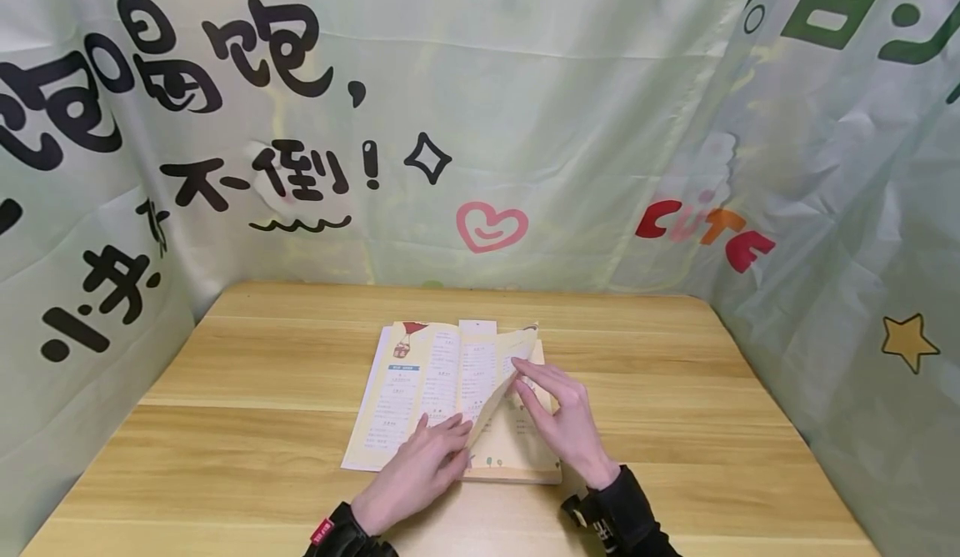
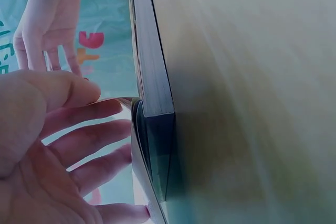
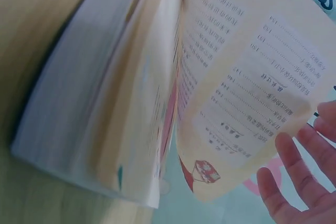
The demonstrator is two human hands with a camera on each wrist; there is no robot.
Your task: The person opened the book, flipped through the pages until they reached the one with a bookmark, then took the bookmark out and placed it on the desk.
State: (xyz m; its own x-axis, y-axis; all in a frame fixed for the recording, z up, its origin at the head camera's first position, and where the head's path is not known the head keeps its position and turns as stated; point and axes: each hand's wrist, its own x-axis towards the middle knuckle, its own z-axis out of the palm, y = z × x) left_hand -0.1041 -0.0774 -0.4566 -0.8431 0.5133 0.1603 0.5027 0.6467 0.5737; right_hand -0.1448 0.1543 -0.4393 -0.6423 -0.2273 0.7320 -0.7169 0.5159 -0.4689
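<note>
Both black-sleeved forearms reach forward side by side, the left hand (image 1: 416,474) lying flat with straight fingers, the right hand (image 1: 566,419) extended with long fingers (image 1: 534,371) nearly straight, slightly raised.

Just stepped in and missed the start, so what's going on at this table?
A person is leafing through a book that lies open on a wooden table. The right hand has a page lifted partway, its fingers straight against the raised sheet. The left hand rests flat on the lower part of the open left side, holding it down. Printed cloth hangs behind and beside the table.
</note>
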